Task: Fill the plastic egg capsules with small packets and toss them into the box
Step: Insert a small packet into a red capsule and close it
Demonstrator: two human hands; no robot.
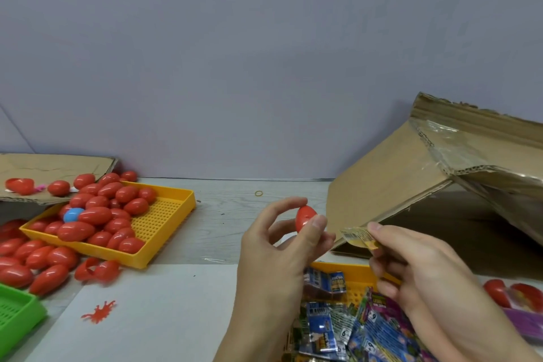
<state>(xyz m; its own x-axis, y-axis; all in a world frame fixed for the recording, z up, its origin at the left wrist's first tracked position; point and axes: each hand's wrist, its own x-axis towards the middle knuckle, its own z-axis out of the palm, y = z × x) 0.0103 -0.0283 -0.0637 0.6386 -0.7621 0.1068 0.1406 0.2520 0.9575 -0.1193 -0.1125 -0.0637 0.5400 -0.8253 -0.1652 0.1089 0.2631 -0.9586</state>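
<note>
Pale wood-grain table (235, 214) against wall. Left side: yellow perforated tray (164, 214) heaped with red egg capsules (97, 209), loose red eggs (35, 258) beside it, green tray (14, 311) at edge. Right side: open cardboard box (411, 179) on its side; small rubber band (259, 193) near centre; white sheet (152, 303) in front.

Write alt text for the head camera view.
The left hand holds a red egg capsule while the right hand pinches a small packet beside it. A yellow tray of red capsules sits left; an open cardboard box lies right.
</note>
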